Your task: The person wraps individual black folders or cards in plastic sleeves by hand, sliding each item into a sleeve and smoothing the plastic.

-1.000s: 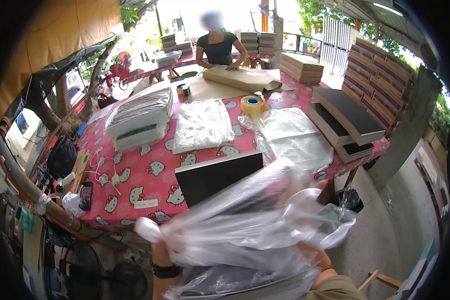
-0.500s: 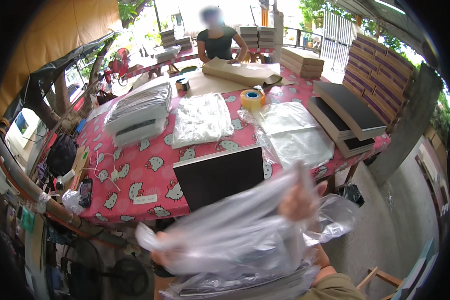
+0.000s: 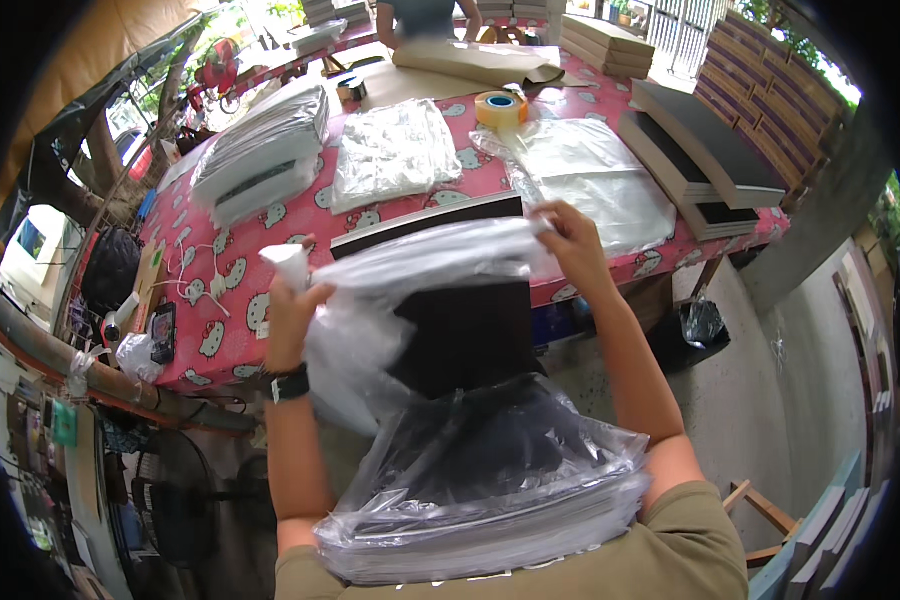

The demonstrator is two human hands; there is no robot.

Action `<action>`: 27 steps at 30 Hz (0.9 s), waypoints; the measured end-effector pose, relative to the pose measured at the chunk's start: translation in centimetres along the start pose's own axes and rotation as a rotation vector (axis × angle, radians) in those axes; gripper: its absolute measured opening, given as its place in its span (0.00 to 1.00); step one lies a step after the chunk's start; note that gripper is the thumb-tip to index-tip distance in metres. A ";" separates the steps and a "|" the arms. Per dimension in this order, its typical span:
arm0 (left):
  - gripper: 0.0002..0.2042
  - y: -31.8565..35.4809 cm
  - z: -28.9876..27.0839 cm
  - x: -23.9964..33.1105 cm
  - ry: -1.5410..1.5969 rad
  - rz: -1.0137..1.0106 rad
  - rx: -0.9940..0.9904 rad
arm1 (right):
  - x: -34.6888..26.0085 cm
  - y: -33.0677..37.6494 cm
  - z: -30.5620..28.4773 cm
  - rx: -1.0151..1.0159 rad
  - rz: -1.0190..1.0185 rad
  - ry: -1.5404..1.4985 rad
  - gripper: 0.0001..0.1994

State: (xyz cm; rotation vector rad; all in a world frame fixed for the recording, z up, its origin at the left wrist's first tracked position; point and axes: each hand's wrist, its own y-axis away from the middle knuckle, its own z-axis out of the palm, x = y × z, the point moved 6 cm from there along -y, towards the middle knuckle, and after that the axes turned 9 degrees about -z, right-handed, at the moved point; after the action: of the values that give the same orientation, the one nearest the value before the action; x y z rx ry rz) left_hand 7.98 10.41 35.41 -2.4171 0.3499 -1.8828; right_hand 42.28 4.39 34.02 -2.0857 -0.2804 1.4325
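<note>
A clear plastic bag point(image 3: 440, 255) is stretched between my two hands, partly smeared by motion. My left hand point(image 3: 292, 312) grips its left end, a bunched white corner standing above the fingers. At the right end, my right hand point(image 3: 573, 243) pinches the edge of the bag. Behind and under the plastic, a black-faced flat slab point(image 3: 470, 330) leans at the table's front edge, its pale top edge partly covered. Close to my body lies a stack of thin sheets or slabs wrapped in clear plastic point(image 3: 480, 520).
The pink patterned table point(image 3: 195, 345) carries a wrapped stack point(image 3: 260, 150), folded plastic point(image 3: 395, 155), flat clear bags point(image 3: 595, 180), a tape roll point(image 3: 500, 108) and black-topped slabs point(image 3: 710, 140). Across it, a person point(image 3: 425, 20) stands by brown paper point(image 3: 470, 65). Cartons point(image 3: 765, 95) are stacked at right.
Both hands have moved forward and up, carrying the plastic bag from over my lap to the black slab. The view has tilted downward, so more of my arms shows.
</note>
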 end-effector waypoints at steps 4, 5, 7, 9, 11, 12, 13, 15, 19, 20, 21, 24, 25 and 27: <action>0.20 -2.3 1.4 -1.9 -0.609 0.215 0.281 | 0.6 -1.2 1.7 0.024 -0.144 0.435 0.22; 0.19 -2.0 1.4 -1.8 -0.587 0.294 0.285 | 0.5 -0.6 1.9 0.007 -0.198 0.488 0.22; 0.18 0.3 1.6 -1.3 -0.542 0.436 0.293 | -1.1 0.5 1.5 0.045 -0.268 0.496 0.21; 0.20 2.1 1.3 -0.3 -0.584 0.446 0.318 | -2.9 2.0 0.8 0.093 -0.422 0.530 0.20; 0.19 4.1 1.0 0.3 -0.577 0.504 0.326 | -4.5 3.3 0.0 0.074 -0.372 0.493 0.18; 0.18 4.6 0.8 0.7 -0.525 0.500 0.302 | -4.8 3.8 -0.4 0.098 -0.413 0.476 0.18; 0.18 5.0 0.7 1.1 -0.473 0.495 0.278 | -5.4 4.2 -0.6 0.121 -0.454 0.458 0.17; 0.16 5.6 0.3 2.0 -0.368 0.489 0.244 | -6.1 4.6 -1.2 0.175 -0.424 0.394 0.10; 0.12 6.5 -0.2 1.8 -0.493 0.467 0.288 | -4.7 4.4 -1.7 0.057 0.136 -0.116 0.03; 0.10 6.4 -0.9 1.5 -0.351 0.342 0.244 | -4.1 4.1 -1.4 -0.021 0.292 -0.293 0.03; 0.09 6.4 -1.3 1.2 -0.208 0.219 0.192 | -3.4 4.4 -1.0 -0.093 0.447 -0.469 0.03; 0.09 6.5 -1.9 0.2 0.275 -0.376 -0.006 | -2.4 5.2 0.3 -0.187 0.628 -0.800 0.05; 0.09 6.6 -1.4 -0.2 0.386 -0.480 -0.092 | -2.0 5.6 0.9 -0.226 0.672 -0.851 0.07; 0.07 5.8 -2.3 -5.0 0.263 -0.628 -0.221 | -1.1 6.8 1.5 -0.239 0.728 -0.862 0.13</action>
State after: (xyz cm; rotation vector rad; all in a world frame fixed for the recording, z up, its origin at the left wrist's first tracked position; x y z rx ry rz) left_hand 3.81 6.06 30.18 -2.6334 -0.2461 -2.5405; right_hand 39.49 -1.10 30.58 -1.6676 0.0032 2.8279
